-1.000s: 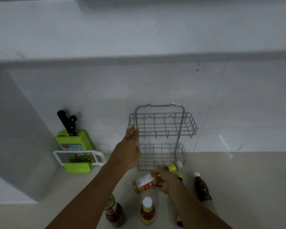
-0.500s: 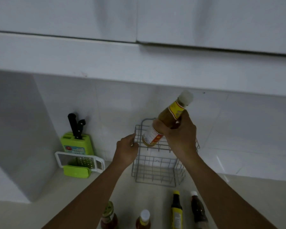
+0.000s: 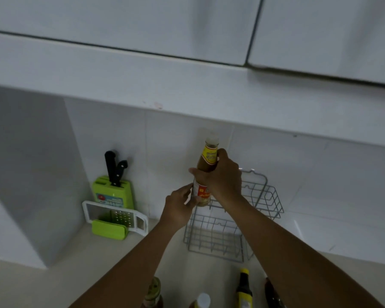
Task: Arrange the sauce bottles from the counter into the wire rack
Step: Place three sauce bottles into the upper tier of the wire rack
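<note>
A two-tier grey wire rack [image 3: 262, 205] stands against the tiled wall on the counter. My right hand [image 3: 223, 178] grips a brown sauce bottle [image 3: 207, 161] with a white cap and yellow neck label, held upright over the rack's upper tier at its left end. My left hand [image 3: 179, 205] sits at the bottle's base and the rack's left edge, fingers touching the bottle's lower label. Several other bottles stand at the bottom edge: a gold-lidded jar [image 3: 152, 292], a white-capped bottle [image 3: 201, 301], a yellow-capped dark bottle [image 3: 243, 287] and a dark bottle [image 3: 272, 294] partly behind my right arm.
A green knife block [image 3: 113, 192] with two black-handled knives stands left of the rack, with a white grater [image 3: 116, 216] on a green holder in front. A white panel closes the counter's left side. An overhead shelf and cabinets hang above.
My right hand lifted the bottle off the counter, then turned it from tilted to upright over the rack's upper tier. My left hand moved from the rack's edge to the bottle's base.
</note>
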Available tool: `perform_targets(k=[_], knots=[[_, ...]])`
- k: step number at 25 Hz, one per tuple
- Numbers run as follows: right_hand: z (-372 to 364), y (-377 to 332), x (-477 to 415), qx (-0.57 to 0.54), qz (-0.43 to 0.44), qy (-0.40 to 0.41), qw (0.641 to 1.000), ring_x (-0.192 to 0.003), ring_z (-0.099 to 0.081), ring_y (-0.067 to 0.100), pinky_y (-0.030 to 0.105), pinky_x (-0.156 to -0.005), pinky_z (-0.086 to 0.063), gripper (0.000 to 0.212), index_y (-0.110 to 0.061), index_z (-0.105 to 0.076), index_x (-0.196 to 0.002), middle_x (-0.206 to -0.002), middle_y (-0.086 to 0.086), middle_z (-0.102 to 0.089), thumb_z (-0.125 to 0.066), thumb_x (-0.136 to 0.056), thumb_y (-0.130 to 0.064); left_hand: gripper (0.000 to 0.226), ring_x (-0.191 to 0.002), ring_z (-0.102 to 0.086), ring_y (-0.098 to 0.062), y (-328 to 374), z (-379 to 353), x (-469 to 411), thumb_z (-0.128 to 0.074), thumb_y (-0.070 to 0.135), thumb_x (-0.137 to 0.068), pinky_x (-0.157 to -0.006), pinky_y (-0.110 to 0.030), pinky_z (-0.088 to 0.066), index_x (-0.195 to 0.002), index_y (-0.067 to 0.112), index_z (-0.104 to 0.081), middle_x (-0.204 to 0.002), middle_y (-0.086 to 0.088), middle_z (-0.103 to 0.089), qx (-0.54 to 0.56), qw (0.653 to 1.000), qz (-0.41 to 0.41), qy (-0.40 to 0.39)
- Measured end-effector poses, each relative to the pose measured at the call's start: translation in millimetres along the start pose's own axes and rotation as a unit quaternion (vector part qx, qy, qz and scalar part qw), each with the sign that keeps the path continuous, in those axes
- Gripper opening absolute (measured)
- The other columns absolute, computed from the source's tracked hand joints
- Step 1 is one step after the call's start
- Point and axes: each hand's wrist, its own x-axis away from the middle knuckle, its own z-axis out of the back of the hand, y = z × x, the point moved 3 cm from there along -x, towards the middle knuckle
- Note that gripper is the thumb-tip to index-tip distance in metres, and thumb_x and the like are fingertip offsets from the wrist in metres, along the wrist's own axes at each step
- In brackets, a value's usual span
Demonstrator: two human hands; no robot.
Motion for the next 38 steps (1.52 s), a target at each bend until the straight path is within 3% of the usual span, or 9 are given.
perform_targets(k=[3,8,13,18,21,23,26,31,38], knots=[[-2,7,-10,0.041,-0.019,-0.074,0.996,-0.096,-0.069,0.019,0.043,-0.083,-0.060,0.081,-0.028,-0.056,-0.115,-0.105,-0.003,-0.070,-0.076,-0.054,-0.078,0.055,-0.121,-0.063,-0.019,-2,0,-1,-0.067,0.026,-0.092,-0.105,-0.035,-0.050,-0.143,0.024,-0.048,-0.131,-0.006,-0.066,0.046,0.998,0.025,-0.031],[14,18,-16,-0.007,-0.002,-0.224,0.975,-0.107,-0.067,0.018,0.037,-0.094,-0.057,0.069,-0.020,-0.058,-0.131,-0.121,0.000,-0.070,-0.088,-0.072,-0.037,0.054,-0.110,-0.061,-0.011,2,-1,0,-0.064,0.018,-0.094,-0.075,0.003,-0.046,-0.144,0.015,-0.046,-0.124,-0.007,-0.067,0.098,0.994,0.023,-0.039],[13,10,-8,-0.039,0.013,-0.183,0.982,-0.104,-0.066,0.018,0.032,-0.089,-0.055,0.072,-0.014,-0.057,-0.134,-0.121,0.003,-0.069,-0.090,-0.072,-0.033,0.057,-0.119,-0.064,-0.019,-4,-1,-3,-0.065,0.029,-0.093,-0.103,-0.028,-0.048,-0.145,0.023,-0.044,-0.130,-0.008,-0.067,0.070,0.996,0.036,-0.037],[24,25,5,-0.051,-0.021,-0.228,0.972,-0.108,-0.066,0.016,0.026,-0.086,-0.054,0.087,-0.022,-0.048,-0.141,-0.127,0.000,-0.064,-0.092,-0.068,-0.040,0.078,-0.135,-0.050,-0.025,7,4,14,-0.060,0.056,-0.088,-0.107,-0.035,-0.042,-0.150,0.018,-0.033,-0.150,-0.009,-0.048,-0.062,0.981,0.144,-0.117],[56,56,40,-0.127,0.007,-0.076,0.989,-0.096,-0.068,0.010,0.019,-0.081,-0.057,0.058,-0.023,-0.059,-0.130,-0.111,-0.004,-0.069,-0.086,-0.079,-0.029,0.069,-0.118,-0.059,-0.024,44,11,39,-0.053,0.065,-0.087,-0.091,-0.030,-0.046,-0.130,0.010,-0.058,-0.133,-0.009,-0.061,-0.278,0.921,0.137,-0.237],[75,89,81,-0.151,0.021,0.050,0.987,-0.081,-0.068,0.012,0.017,-0.074,-0.056,0.028,-0.016,-0.068,-0.113,-0.093,0.000,-0.071,-0.073,-0.087,-0.006,0.051,-0.104,-0.065,-0.021,84,-6,52,-0.050,0.056,-0.093,-0.088,-0.032,-0.052,-0.117,0.014,-0.067,-0.118,-0.006,-0.068,-0.263,0.930,0.048,-0.252],[87,166,149,-0.093,-0.074,0.121,0.985,-0.073,-0.064,0.013,0.022,-0.068,-0.053,0.025,-0.016,-0.070,-0.099,-0.082,0.002,-0.069,-0.063,-0.088,0.005,0.034,-0.106,-0.064,-0.021,119,-78,70,-0.045,0.039,-0.098,-0.088,-0.035,-0.053,-0.121,0.021,-0.063,-0.129,-0.004,-0.063,-0.212,0.942,-0.032,-0.259],[71,280,217,0.081,-0.320,-0.054,0.943,-0.099,-0.063,0.019,0.032,-0.082,-0.055,0.032,-0.022,-0.059,-0.123,-0.119,0.006,-0.063,-0.063,-0.093,-0.030,0.054,-0.127,-0.051,-0.032,70,-208,100,-0.049,0.021,-0.097,-0.099,-0.039,-0.047,-0.147,0.013,-0.032,-0.146,-0.017,-0.042,-0.253,0.902,0.049,-0.346],[68,313,251,0.108,-0.418,-0.219,0.875,-0.109,-0.063,0.024,0.033,-0.082,-0.050,0.064,-0.024,-0.050,-0.133,-0.126,0.003,-0.059,-0.067,-0.076,-0.048,0.075,-0.134,-0.038,-0.034,-62,-252,138,-0.061,0.027,-0.091,-0.107,-0.041,-0.042,-0.150,0.010,-0.018,-0.147,-0.014,-0.033,-0.317,0.893,0.196,-0.252]])
